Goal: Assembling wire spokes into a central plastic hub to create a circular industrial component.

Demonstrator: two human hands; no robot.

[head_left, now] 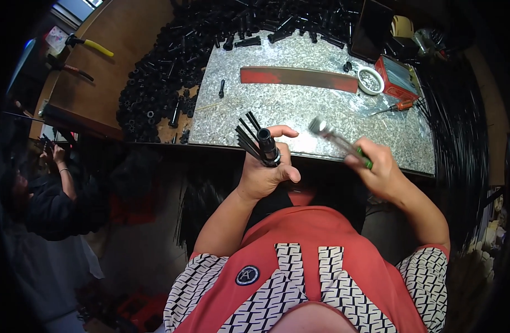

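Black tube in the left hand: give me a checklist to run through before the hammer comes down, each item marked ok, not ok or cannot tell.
1. Black tube held firmly: ok, the left hand is wrapped around it with thin black rods alongside.
2. Hammer gripped: ok, the right hand is closed on its green handle.
3. Hammer head clear of the tube: ok, a gap shows between them.
4. Left fingers out of the strike path: not ok, one lies close beside the tube's top end.
5. Tube resting on the stone slab: not ok, it is held in the air at the slab's near edge.
6. Rods seated in the tube: cannot tell.
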